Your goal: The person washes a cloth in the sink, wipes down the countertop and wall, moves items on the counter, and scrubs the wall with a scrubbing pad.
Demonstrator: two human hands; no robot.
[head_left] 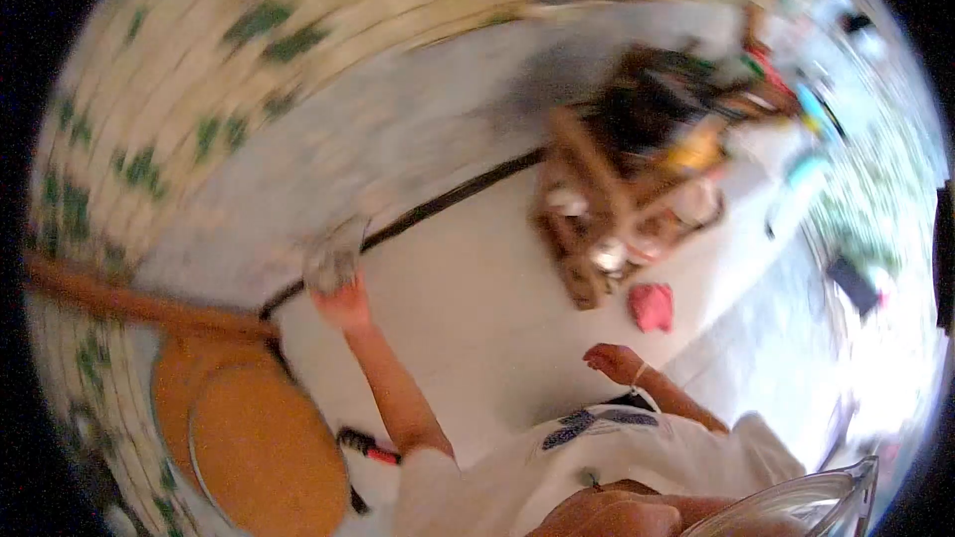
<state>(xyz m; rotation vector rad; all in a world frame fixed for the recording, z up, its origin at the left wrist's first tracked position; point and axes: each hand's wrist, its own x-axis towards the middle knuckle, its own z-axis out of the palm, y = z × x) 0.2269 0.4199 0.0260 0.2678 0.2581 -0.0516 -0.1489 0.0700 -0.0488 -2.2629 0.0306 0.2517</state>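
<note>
My left hand (340, 305) reaches out over the far left part of the white surface, with its fingers closed round a see-through, greyish thing (336, 264) that looks like a clear glass. Motion blur hides its exact shape. Close to my waist, my right hand (617, 364) hangs above the near edge with loosely bent fingers. Nothing shows in it. A pink-red cloth-like bundle (651, 306) lies on the white surface (448, 278) just beyond my right hand.
A brown wooden rack (597, 199) with blurred dark and shiny items stands beyond the bundle. Two round orange-brown stool tops (269, 447) are at the lower left, beside a black-and-red object (368, 446). A wooden bar (149, 303) runs along the left. Leaf-patterned tiles (269, 30) cover the wall.
</note>
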